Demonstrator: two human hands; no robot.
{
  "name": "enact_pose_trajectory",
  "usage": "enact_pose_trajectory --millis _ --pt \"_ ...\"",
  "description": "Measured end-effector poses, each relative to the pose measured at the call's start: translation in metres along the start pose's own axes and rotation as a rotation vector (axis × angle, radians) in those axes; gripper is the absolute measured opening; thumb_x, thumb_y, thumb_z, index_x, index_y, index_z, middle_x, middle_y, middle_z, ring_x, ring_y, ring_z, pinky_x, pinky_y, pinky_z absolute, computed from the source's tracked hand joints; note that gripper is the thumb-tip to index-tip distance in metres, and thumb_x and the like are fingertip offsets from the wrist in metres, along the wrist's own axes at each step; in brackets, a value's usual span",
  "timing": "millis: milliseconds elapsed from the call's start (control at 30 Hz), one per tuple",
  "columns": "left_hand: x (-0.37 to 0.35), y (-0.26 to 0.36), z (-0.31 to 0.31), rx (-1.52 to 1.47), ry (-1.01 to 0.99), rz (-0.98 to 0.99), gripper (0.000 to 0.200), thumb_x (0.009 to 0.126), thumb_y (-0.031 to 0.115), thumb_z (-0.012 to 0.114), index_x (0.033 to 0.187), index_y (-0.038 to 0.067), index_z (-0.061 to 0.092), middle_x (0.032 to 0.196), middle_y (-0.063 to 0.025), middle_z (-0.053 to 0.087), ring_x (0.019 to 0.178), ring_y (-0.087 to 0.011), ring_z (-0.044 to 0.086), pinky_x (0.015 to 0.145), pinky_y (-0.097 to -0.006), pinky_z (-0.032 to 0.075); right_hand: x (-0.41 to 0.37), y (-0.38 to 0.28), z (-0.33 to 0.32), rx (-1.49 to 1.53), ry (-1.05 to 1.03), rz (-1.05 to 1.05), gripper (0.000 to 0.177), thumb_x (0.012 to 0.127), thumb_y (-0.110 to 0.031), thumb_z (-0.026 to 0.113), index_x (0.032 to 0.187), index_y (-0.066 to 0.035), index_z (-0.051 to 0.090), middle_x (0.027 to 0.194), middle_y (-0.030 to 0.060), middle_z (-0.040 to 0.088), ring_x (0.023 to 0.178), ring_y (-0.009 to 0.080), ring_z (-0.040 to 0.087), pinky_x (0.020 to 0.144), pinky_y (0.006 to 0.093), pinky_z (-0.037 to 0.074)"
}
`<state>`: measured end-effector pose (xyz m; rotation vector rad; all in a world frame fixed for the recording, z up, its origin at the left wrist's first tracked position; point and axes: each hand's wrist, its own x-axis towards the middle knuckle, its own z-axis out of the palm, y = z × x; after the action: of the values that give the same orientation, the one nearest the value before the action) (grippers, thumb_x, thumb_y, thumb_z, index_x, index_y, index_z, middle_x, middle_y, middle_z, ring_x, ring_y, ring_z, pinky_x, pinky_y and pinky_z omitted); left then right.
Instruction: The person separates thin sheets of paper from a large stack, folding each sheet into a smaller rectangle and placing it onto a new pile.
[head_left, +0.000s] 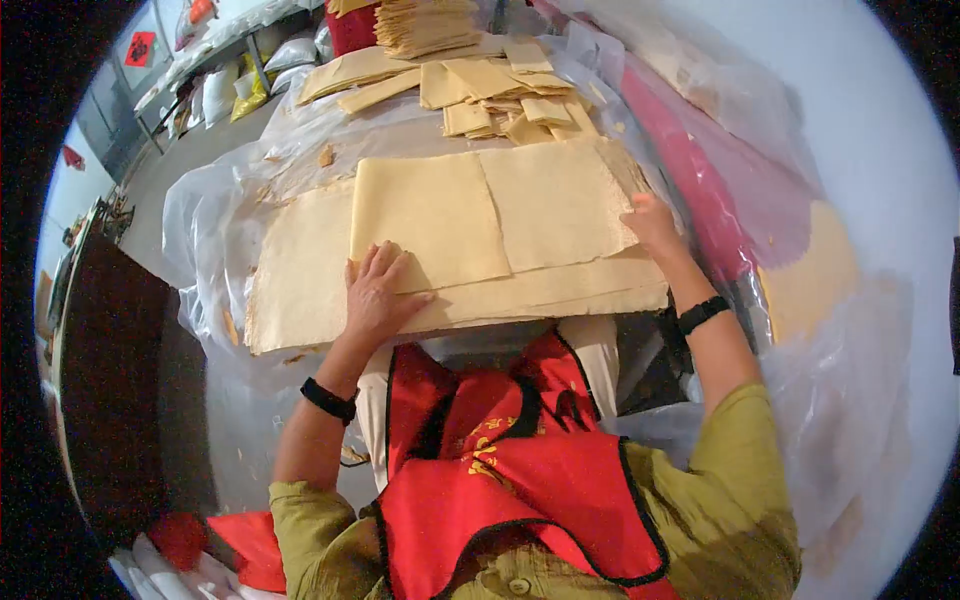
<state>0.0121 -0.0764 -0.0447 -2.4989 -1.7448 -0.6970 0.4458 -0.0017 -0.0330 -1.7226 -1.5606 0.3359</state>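
Note:
In front of me lies a stack of large pale-yellow sheets (pixel 300 260) that look like coarse paper with rough edges. On top is a sheet with its left part folded over (pixel 430 205); its right part (pixel 555 200) lies flat. My left hand (pixel 377 290) rests palm down, fingers spread, on the near left corner of the folded part. At the sheet's right edge is my right hand (pixel 655 222), its fingers curled together and slightly blurred. The fingertips seem to pinch that edge, though the contact is partly hidden.
Small folded yellow packets (pixel 490 95) lie piled beyond the stack, with a taller pile (pixel 425 25) behind. Clear plastic sheeting (pixel 210 210) covers the work surface. A pink-red plastic-covered strip (pixel 690 170) runs along the right. Filled sacks (pixel 220 95) stand at the far left.

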Motion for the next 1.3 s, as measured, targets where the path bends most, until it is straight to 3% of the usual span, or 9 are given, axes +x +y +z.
enact_pose_trajectory --millis 167,267,367,500,633,767,867,1033,1300 --pt "0.021 0.009 -0.003 -0.305 0.151 -0.037 0.065 0.07 0.049 0.063 0.111 0.001 0.051 0.119 -0.0206 0.045 0.11 -0.0325 0.044 0.09 -0.0499 0.032 -0.018 -0.124 0.0 0.073 0.042 -0.336 0.03 0.07 -0.008 0.058 0.1 -0.003 0.054 0.09 0.0163 0.059 0.078 0.027 0.059 0.065 0.0349 0.048" --pt "0.057 0.04 -0.041 -1.261 -0.178 -0.495 0.059 0.073 0.044 0.062 0.109 -0.001 0.052 0.105 -0.0195 0.055 0.098 -0.0289 0.053 0.084 -0.0453 0.039 -0.041 -0.187 0.029 -0.07 0.035 -0.627 0.025 0.076 -0.011 0.05 0.1 -0.005 0.053 0.089 0.0156 0.057 0.072 0.0307 0.057 0.06 0.0397 0.048" --pt "0.076 0.044 -0.047 -1.732 -0.284 -0.703 0.048 0.074 0.034 0.063 0.103 -0.002 0.054 0.091 -0.0146 0.059 0.085 -0.0235 0.057 0.075 -0.0388 0.045 -0.068 -0.227 0.065 -0.066 0.013 -0.868 0.025 0.077 -0.014 0.05 0.101 -0.006 0.05 0.081 0.0139 0.056 0.072 0.0314 0.056 0.061 0.0414 0.047" --pt "0.078 0.018 -0.032 -1.456 -0.136 -0.458 0.026 0.073 0.016 0.061 0.091 -0.002 0.057 0.077 -0.0091 0.06 0.06 -0.0171 0.057 0.051 -0.0284 0.047 -0.091 -0.243 0.098 -0.024 -0.208 -0.925 0.027 0.078 -0.018 0.051 0.102 -0.005 0.049 0.082 0.0132 0.056 0.074 0.0308 0.056 0.065 0.0398 0.046" --pt "0.075 -0.028 -0.013 -1.38 -0.035 -0.523 0.021 0.069 0.007 0.063 0.088 -0.001 0.058 0.071 -0.0082 0.059 0.056 -0.0163 0.056 0.048 -0.0273 0.045 -0.068 -0.246 0.096 0.059 -0.318 -0.828 0.035 0.079 -0.026 0.055 0.104 -0.002 0.049 0.092 0.015 0.056 0.085 0.0291 0.055 0.072 0.0356 0.045" --pt "0.075 -0.053 -0.009 -0.918 -0.067 -0.586 0.028 0.068 0.012 0.065 0.091 -0.003 0.057 0.072 -0.0116 0.061 0.06 -0.0237 0.058 0.053 -0.0321 0.048 -0.03 -0.201 0.126 -0.392 -0.209 -0.857 0.06 0.08 -0.042 0.05 0.125 -0.005 0.035 0.127 0.0179 0.035 0.116 0.0331 0.034 0.093 0.0425 0.031" --pt "0.074 -0.068 0.009 -0.377 0.072 -0.492 0.036 0.065 0.017 0.067 0.093 -0.002 0.056 0.074 -0.0144 0.061 0.067 -0.03 0.059 0.06 -0.036 0.049 -0.036 -0.18 0.136 -0.623 -0.495 -0.623 0.065 0.081 -0.049 0.044 0.126 -0.004 0.033 0.132 0.0183 0.03 0.123 0.0325 0.026 0.097 0.0466 0.024" --pt "0.06 -0.05 -0.013 0.055 0.306 -0.352 0.048 0.063 0.025 0.068 0.103 0.001 0.054 0.083 -0.0183 0.061 0.075 -0.0324 0.059 0.065 -0.0382 0.049 -0.039 -0.169 0.151 -0.572 -0.451 -0.553 0.07 0.081 -0.053 0.041 0.128 -0.004 0.031 0.135 0.0176 0.025 0.127 0.0305 0.02 0.099 0.0487 0.018" --pt "0.07 -0.035 -0.042 -1.215 -0.196 -0.618 0.048 0.073 0.033 0.063 0.108 0.003 0.053 0.096 -0.008 0.058 0.081 -0.0235 0.058 0.07 -0.0364 0.047 -0.041 -0.171 0.142 -0.582 -0.553 -0.529 0.069 0.077 -0.057 0.043 0.128 -0.012 0.034 0.13 0.0173 0.031 0.123 0.031 0.025 0.098 0.051 0.017"
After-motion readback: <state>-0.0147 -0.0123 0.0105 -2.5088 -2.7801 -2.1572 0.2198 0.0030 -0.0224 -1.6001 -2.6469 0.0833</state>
